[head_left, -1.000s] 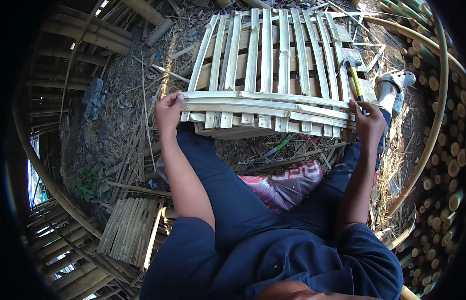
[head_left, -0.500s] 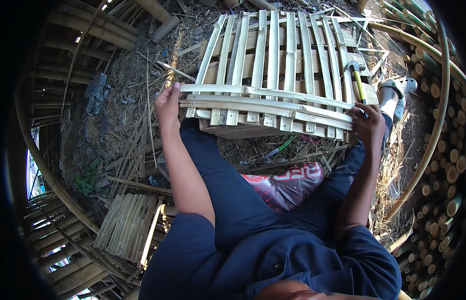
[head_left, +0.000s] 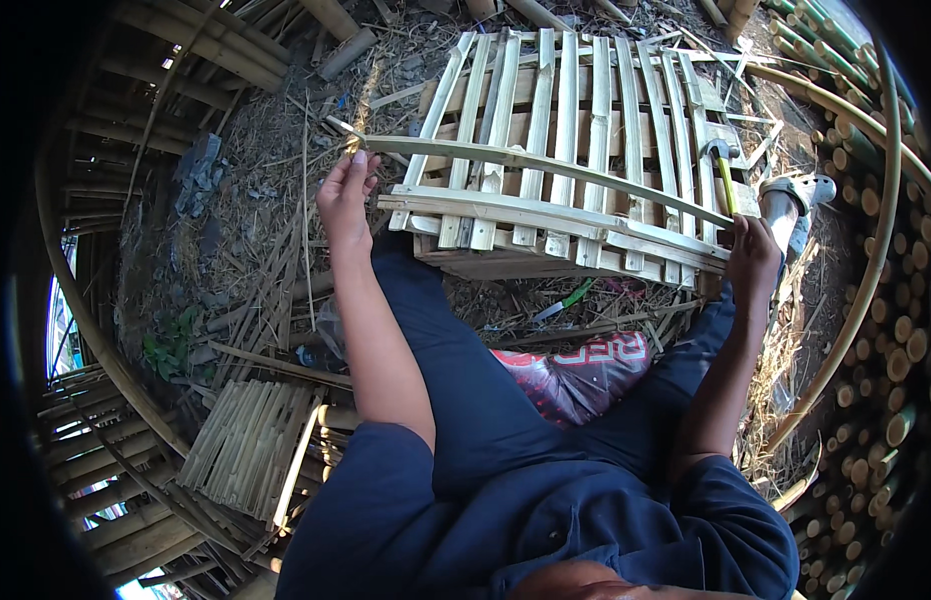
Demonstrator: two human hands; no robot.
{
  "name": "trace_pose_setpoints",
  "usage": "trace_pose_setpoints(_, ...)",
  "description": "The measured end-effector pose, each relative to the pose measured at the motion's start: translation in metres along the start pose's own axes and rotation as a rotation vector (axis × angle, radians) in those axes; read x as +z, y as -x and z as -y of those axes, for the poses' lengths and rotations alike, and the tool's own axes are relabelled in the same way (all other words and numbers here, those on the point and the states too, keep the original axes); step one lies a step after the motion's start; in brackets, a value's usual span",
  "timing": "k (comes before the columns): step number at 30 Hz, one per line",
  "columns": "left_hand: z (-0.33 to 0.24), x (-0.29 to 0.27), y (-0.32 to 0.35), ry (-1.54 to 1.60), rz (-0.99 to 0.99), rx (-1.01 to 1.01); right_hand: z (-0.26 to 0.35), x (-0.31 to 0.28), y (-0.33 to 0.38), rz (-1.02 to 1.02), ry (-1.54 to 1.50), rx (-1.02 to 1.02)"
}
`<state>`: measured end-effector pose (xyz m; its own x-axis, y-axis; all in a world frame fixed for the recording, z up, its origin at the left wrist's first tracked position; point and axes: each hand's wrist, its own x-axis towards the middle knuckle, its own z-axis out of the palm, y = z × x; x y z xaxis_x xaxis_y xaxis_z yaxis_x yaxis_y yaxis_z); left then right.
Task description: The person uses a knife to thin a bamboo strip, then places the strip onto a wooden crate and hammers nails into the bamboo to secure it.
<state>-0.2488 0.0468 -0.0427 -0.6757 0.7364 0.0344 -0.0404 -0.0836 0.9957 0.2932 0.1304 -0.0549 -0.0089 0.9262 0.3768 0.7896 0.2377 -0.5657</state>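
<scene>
A long bamboo strip spans between my two hands, raised over a panel of bamboo slats. At its left end, my left hand pinches it between thumb and fingers. The right end sits in the closed fingers of my right hand. Below it, a pair of strips lies crosswise over the near ends of the slats. The slats rest side by side on wooden boards. Close to my right hand, a hammer with a yellow handle lies at the panel's right edge.
A green-handled knife lies on the littered ground between my legs, near a printed red and dark cloth. Bundled slats lie at the left. Cut bamboo poles are stacked at the right, behind a curved pole.
The strip has been lifted off the crosswise strips and turned, its left end higher and farther away. My right hand has closed around its right end.
</scene>
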Motion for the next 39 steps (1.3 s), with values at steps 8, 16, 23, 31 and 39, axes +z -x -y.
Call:
trace_pose_setpoints(8, 0.003, 0.001, 0.000, -0.021, -0.016, -0.011, 0.002, 0.001, 0.000, 0.014, 0.039, 0.021)
trace_pose_setpoints(16, 0.025, -0.011, -0.006, -0.223, -0.008, -0.124, 0.009, 0.000, -0.003, 0.238, 0.036, 0.021)
trace_pose_setpoints(23, 0.023, -0.013, -0.007, -0.178, -0.093, -0.266, 0.109, 0.024, -0.015, 0.160, -0.078, -0.230)
trace_pose_setpoints(31, 0.010, -0.035, -0.005, -0.044, -0.051, -0.202, 0.281, 0.165, -0.025, 0.522, -0.392, -0.779)
trace_pose_setpoints(39, 0.021, -0.022, -0.003, -0.188, 0.203, -0.147, 0.293, 0.210, -0.035, 0.719, 0.147, -0.878)
